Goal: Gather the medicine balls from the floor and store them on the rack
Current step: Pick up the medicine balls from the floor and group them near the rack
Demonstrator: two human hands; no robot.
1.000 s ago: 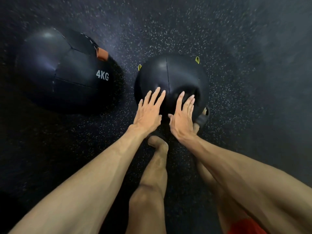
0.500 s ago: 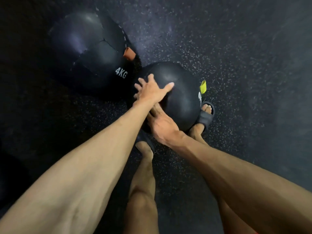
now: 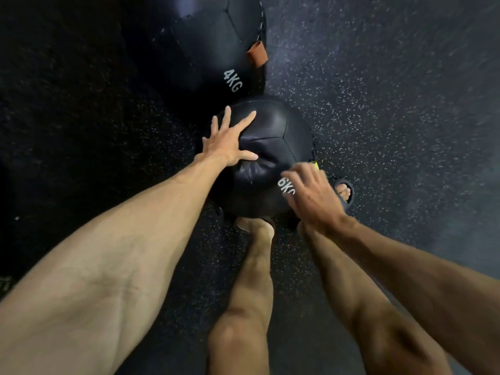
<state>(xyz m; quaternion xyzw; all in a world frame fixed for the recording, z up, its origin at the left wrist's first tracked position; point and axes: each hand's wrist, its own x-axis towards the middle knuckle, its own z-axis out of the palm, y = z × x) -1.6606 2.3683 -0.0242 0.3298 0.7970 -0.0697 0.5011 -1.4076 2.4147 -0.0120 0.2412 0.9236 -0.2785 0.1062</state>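
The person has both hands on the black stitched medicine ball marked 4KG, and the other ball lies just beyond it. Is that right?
Not quite. The head view shows the left hand spread flat on the black stitched medicine ball marked 6KG and the blurred right hand by its label. The black 4KG ball with the orange tab is the one lying beyond it.

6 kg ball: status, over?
Left hand flat on 6 kg ball, right hand blurred at its side. Ball down by the feet. 4 kg ball close beyond.
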